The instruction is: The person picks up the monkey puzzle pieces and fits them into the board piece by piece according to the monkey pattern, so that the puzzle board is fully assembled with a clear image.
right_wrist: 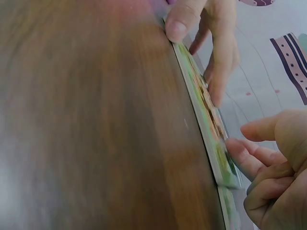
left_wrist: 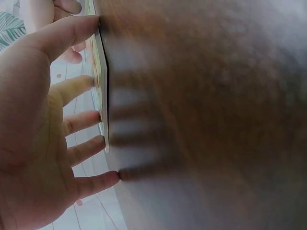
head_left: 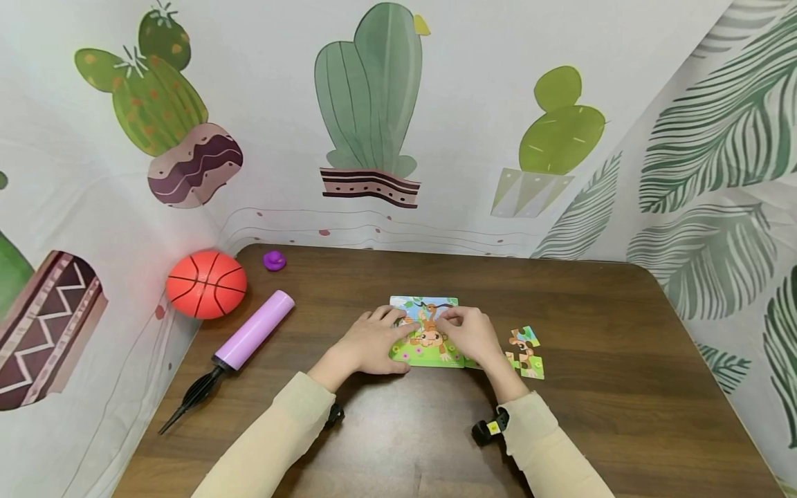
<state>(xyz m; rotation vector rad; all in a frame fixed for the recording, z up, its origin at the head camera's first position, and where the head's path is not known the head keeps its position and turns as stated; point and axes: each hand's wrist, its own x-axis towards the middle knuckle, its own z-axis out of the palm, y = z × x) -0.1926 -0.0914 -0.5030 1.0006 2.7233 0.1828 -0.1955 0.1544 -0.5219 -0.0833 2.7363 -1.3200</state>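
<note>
A jigsaw puzzle (head_left: pixel 420 355) with a monkey picture lies flat on the wooden table. My left hand (head_left: pixel 378 341) rests spread over its left part, thumb on the near edge. In the left wrist view, the little finger reaches the table beyond the puzzle. My right hand (head_left: pixel 471 337) is over the puzzle's right side. In the right wrist view, one fingertip (right_wrist: pixel 238 148) touches the puzzle surface; nothing shows between it and the thumb, while other fingers are bent. Several loose puzzle pieces (head_left: pixel 531 365) lie right of that hand. A green edge beside the puzzle is mostly hidden by the right hand.
A red basketball-patterned ball (head_left: pixel 206 284) sits at the table's far left corner. Nearby are a small purple rubber duck (head_left: pixel 274 261) and a purple hand pump (head_left: pixel 255 330) with a black nozzle. A cactus-printed cloth (head_left: pixel 461 138) hangs behind the table (head_left: pixel 623 408).
</note>
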